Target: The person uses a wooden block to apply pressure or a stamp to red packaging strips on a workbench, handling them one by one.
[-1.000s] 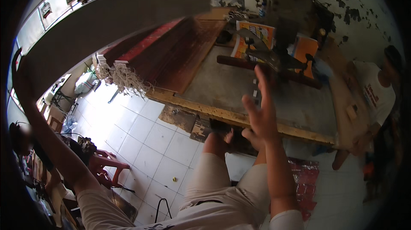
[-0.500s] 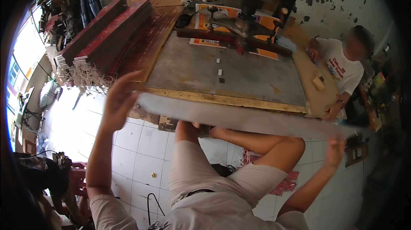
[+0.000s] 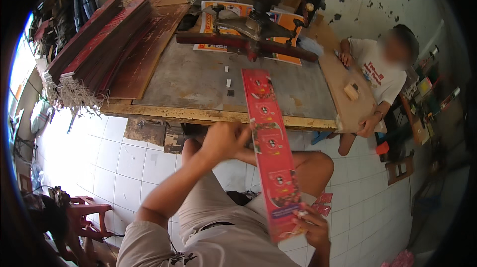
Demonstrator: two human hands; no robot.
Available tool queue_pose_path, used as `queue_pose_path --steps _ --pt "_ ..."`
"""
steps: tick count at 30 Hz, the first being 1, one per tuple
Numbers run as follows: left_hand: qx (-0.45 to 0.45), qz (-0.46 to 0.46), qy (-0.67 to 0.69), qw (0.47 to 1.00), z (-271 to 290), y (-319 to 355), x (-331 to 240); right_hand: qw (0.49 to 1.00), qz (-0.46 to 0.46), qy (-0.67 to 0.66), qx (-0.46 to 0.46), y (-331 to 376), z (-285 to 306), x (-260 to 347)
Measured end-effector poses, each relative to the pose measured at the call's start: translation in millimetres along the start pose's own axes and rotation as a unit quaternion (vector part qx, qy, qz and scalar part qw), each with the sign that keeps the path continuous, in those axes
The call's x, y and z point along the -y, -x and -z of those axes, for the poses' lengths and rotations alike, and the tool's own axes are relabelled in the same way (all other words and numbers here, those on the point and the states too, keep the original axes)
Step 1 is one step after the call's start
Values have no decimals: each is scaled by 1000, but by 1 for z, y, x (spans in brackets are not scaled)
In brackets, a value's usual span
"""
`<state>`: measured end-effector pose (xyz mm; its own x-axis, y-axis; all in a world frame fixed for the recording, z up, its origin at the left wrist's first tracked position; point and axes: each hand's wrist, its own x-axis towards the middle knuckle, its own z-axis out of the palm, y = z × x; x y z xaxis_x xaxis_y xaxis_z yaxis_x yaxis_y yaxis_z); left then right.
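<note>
A long flat strip of red printed card (image 3: 272, 143) stands tilted in front of me. Its upper end overlaps the metal-topped bench and its lower end hangs over my lap. My right hand (image 3: 313, 225) grips the strip near its lower right edge, fingers on the printed face. Beside the strip's left edge, above my knees, is my left hand (image 3: 226, 142). Its fingers look curled and are smeared by motion, so I cannot make out whether they hold the edge. Ahead, a dark metal clamp frame with a red-brown bar (image 3: 248, 43) stretches across the bench (image 3: 184, 78).
Stacks of long red bundles with frayed cords (image 3: 99, 43) lie at the bench's left. Orange printed sheets (image 3: 285, 31) lie under the bar. At right sits a co-worker (image 3: 385, 68), near a small wooden block (image 3: 352, 91). A red stool (image 3: 89, 212) stands lower left.
The strip has swung from nearly level across my front to steep, now showing its red printed face. My left hand moved right and inward; my right hand came down and inward.
</note>
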<state>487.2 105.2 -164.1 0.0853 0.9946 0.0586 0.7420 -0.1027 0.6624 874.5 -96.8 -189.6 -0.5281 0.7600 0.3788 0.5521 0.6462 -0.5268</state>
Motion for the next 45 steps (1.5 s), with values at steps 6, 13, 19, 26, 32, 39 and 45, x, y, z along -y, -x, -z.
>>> queue_pose_path --steps 6,13,19,26,32,39,45 --pt "123 54 429 893 -73 47 22 994 -34 -59 85 -36 -30 8" --pt "9 31 425 905 -75 50 0 983 -154 -104 1 -143 34 -14" --pt "-51 -37 415 907 -84 47 -7 982 -116 -145 44 -273 -43 -50" --pt "-76 -29 428 900 -92 48 -12 985 -66 -150 50 -305 -60 -63" --pt "-44 -5 445 895 -78 52 -22 983 -120 -98 100 -307 -56 -64" --pt "-84 -36 394 915 -83 50 -15 974 -177 -90 108 -301 -35 -72" --pt "-88 -38 421 902 -87 50 -11 980 -161 -73 95 -300 -32 -98"
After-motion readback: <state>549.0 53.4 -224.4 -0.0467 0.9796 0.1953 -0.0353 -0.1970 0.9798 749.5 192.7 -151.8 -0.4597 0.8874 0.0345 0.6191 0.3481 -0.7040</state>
